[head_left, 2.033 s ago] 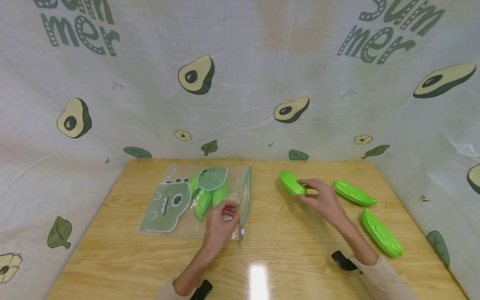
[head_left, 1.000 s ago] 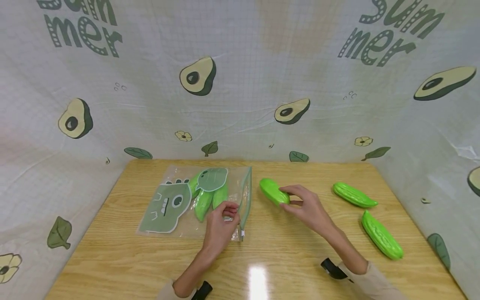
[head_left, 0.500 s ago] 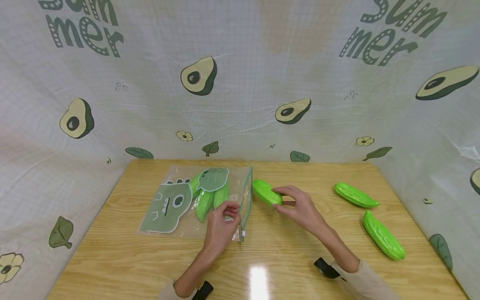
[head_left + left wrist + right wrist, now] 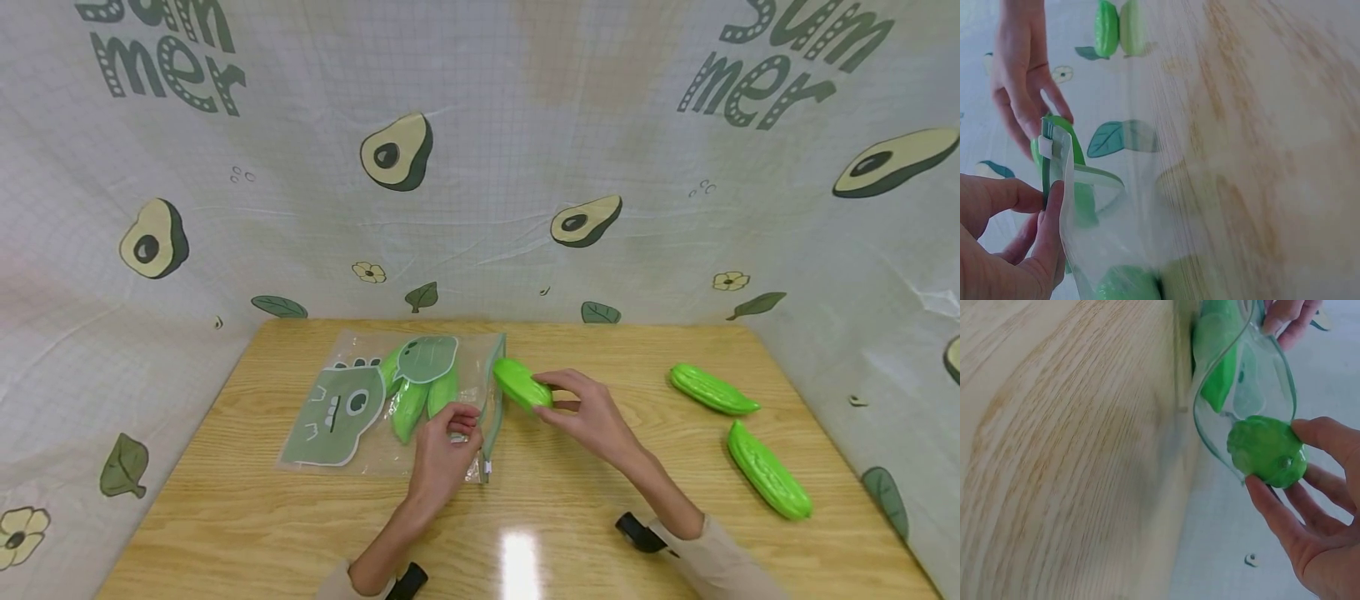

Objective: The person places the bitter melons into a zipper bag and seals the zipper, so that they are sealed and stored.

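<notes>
My left hand (image 4: pixel 442 446) pinches the near side of a clear zip bag (image 4: pixel 326 421) with a green dinosaur print, close to its green-edged mouth. In the left wrist view, thumb and fingers hold the edge below the white slider (image 4: pixel 1045 147). My right hand (image 4: pixel 588 412) grips a bright green toy bitter melon (image 4: pixel 517 383) by its right end. Its other end is at the bag's mouth, which gapes in the right wrist view around that end of the melon (image 4: pixel 1266 450). Several similar green melons (image 4: pixel 407 408) lie inside the bag, partly hidden by the print.
Two more green melons lie on the right of the wooden table (image 4: pixel 637 533): an upper one (image 4: pixel 712 389) and a lower one (image 4: pixel 768 471). A printed cloth (image 4: pixel 480 167) with avocados hangs behind the table and along its sides.
My right hand has carried the melon leftward, from well right of the bag to its mouth. The left hand has kept its hold on the bag's edge.
</notes>
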Demonstrator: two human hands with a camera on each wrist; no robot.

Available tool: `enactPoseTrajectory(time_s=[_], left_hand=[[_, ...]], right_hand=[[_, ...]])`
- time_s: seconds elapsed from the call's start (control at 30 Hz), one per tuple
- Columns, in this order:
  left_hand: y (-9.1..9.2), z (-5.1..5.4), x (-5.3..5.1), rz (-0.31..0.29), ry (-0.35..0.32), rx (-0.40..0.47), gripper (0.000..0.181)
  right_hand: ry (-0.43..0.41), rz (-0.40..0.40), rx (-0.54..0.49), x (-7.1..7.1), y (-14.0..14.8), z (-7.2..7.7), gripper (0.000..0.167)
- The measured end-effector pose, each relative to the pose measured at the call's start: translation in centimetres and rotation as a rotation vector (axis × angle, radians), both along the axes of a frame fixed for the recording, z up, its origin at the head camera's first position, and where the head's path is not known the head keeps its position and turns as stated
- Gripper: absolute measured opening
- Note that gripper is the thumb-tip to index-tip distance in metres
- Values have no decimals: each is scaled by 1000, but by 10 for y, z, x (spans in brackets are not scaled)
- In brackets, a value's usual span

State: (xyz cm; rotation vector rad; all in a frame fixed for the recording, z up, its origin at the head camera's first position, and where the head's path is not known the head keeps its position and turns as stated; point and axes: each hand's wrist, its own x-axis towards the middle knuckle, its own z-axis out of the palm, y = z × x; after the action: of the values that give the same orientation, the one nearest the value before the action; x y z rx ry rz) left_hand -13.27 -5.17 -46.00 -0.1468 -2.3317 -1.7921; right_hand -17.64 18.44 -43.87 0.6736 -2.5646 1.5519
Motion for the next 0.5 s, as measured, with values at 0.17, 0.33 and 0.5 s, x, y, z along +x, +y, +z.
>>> enactPoseTrajectory(time_s=[0.17, 0.33, 0.5], left_hand=[[0, 1, 1, 6, 1, -8, 21], [0, -1, 0, 13, 7, -13, 21], [0, -1, 0, 6, 3, -5, 21]], right_hand=[[-27, 8, -21, -3, -6, -1, 44], [-56, 23, -53, -7, -10, -5, 44], [-88, 49, -83, -11, -14, -9, 45]])
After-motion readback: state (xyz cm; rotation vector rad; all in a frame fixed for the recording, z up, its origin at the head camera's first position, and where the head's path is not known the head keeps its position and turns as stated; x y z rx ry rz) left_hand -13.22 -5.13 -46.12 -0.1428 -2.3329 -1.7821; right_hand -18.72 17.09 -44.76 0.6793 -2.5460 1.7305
